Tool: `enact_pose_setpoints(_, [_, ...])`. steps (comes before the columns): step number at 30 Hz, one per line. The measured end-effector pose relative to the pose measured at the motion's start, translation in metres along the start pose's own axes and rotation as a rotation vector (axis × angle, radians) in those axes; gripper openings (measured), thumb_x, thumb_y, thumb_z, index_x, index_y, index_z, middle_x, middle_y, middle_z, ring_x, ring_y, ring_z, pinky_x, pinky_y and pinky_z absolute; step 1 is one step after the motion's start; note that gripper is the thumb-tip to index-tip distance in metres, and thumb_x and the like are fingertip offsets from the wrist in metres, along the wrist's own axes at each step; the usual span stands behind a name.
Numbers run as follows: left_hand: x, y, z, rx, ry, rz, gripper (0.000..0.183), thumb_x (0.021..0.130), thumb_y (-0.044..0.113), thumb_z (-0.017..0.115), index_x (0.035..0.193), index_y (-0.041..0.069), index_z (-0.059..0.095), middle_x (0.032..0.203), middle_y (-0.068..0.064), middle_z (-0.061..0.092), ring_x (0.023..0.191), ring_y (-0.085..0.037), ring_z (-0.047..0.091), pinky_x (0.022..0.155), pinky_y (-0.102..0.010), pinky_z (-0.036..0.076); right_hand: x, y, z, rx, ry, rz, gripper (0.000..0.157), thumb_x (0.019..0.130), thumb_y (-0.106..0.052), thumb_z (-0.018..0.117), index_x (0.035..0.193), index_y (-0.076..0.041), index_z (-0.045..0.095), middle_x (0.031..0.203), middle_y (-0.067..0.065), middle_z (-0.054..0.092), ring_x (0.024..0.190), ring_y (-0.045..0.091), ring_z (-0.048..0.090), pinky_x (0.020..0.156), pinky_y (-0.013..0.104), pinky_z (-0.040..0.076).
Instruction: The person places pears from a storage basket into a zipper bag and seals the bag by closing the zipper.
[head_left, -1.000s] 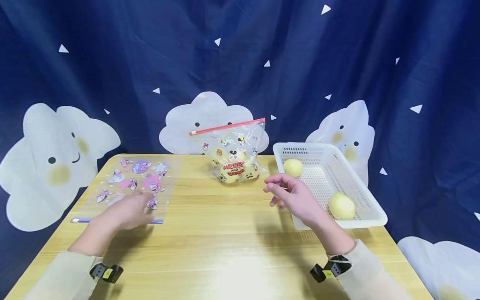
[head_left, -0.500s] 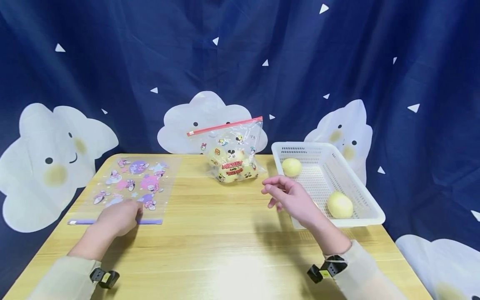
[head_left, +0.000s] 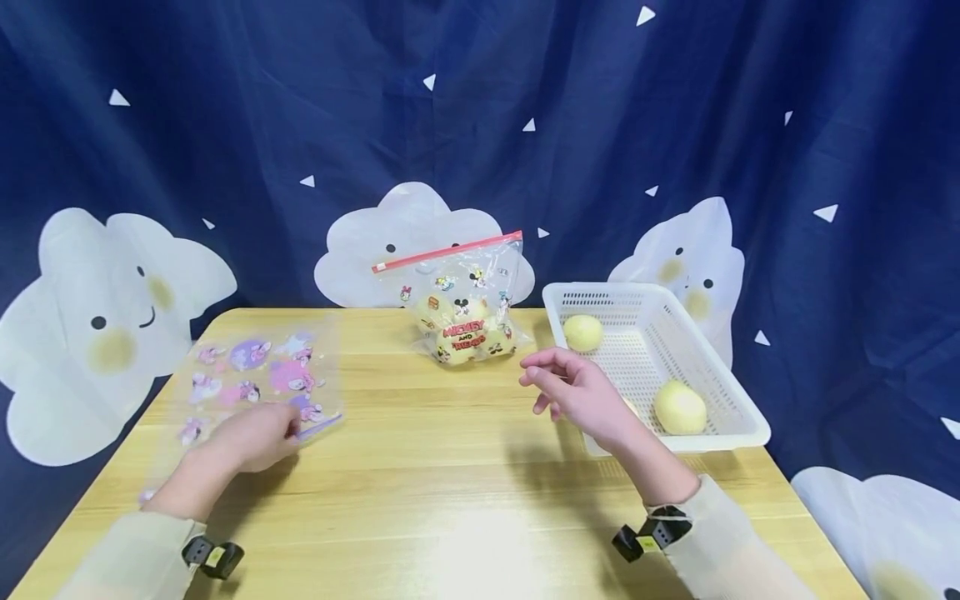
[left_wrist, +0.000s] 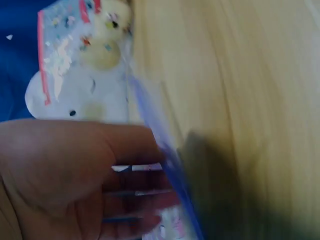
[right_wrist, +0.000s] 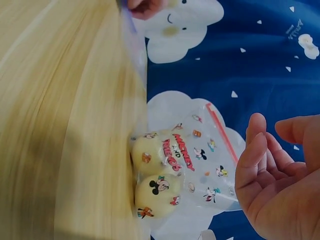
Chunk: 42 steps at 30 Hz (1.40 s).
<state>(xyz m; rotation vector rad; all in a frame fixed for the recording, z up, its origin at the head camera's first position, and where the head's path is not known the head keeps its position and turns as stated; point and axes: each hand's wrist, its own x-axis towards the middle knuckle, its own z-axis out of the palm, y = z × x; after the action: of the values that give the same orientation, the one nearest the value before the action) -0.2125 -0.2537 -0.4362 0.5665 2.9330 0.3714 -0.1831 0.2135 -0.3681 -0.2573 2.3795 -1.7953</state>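
Note:
My left hand [head_left: 258, 435] pinches the purple-slider edge of a clear zip bag [head_left: 247, 354] printed with pink and purple cartoon figures. In the left wrist view, thumb and fingers close on its purple strip [left_wrist: 177, 172], which stands tilted off the wood. Above the table, my right hand [head_left: 577, 392] hovers beside the basket's near left corner with loosely bent fingers and nothing in them. A second zip bag [head_left: 465, 321], with a red zip and Mickey print, stands upright at the back, holding several round pale-yellow fruits [right_wrist: 155, 192].
A white perforated basket [head_left: 720, 375] stands at the right of the wooden table [head_left: 420, 500]. Inside lie one yellow fruit [head_left: 583, 333] at the back left and another [head_left: 680, 408] near the front; something pale is mostly hidden behind my right wrist. A blue curtain [head_left: 480, 100] hangs behind.
My left hand came down onto the flat bag's purple edge and took hold of it. That edge is now lifted and slanted, the bag shifted slightly toward me. My right hand has barely moved.

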Motion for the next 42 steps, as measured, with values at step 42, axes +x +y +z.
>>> enact_pose_setpoints(42, [0.115, 0.194, -0.048, -1.062, 0.041, -0.054, 0.024, 0.106, 0.011, 0.065, 0.127, -0.001, 0.063, 0.082, -0.005, 0.075, 0.069, -0.012, 0.072, 0.065, -0.023, 0.062, 0.027, -0.014, 0.054, -0.219, -0.073, -0.031, 0.011, 0.107, -0.013, 0.063, 0.105, -0.006, 0.071, 0.081, 0.001, 0.073, 0.066, 0.015, 0.066, 0.054, 0.021, 0.050])
